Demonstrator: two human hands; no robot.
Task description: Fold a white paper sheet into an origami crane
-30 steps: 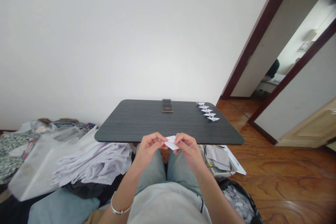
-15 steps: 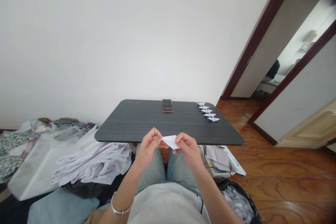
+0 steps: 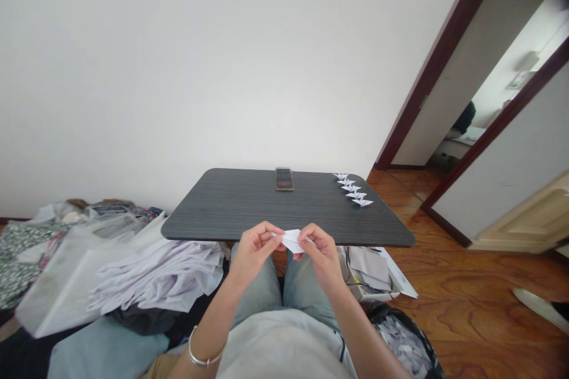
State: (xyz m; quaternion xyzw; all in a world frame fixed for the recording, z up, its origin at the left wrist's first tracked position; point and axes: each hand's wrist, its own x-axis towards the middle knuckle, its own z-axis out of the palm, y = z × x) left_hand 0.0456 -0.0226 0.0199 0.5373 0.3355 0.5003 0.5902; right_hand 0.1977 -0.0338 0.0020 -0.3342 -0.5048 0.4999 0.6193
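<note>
Left hand [image 3: 254,250] and right hand [image 3: 322,254] half-closed, fingertips pinching a folded white paper [image 3: 291,241] at six o'clock over the near edge of a dark tabletop [image 3: 231,213]. Paper light, soft, easily creased; best held by its edges. Origami cranes [image 3: 354,190] at one o'clock.

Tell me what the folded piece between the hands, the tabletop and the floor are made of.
The folded piece looks like thin white paper, matte with crisp creases. The tabletop seems dark laminate or veneer, with fine straight grain lines. The floor looks like varnished wood: glossy, swirling brown grain.
</note>
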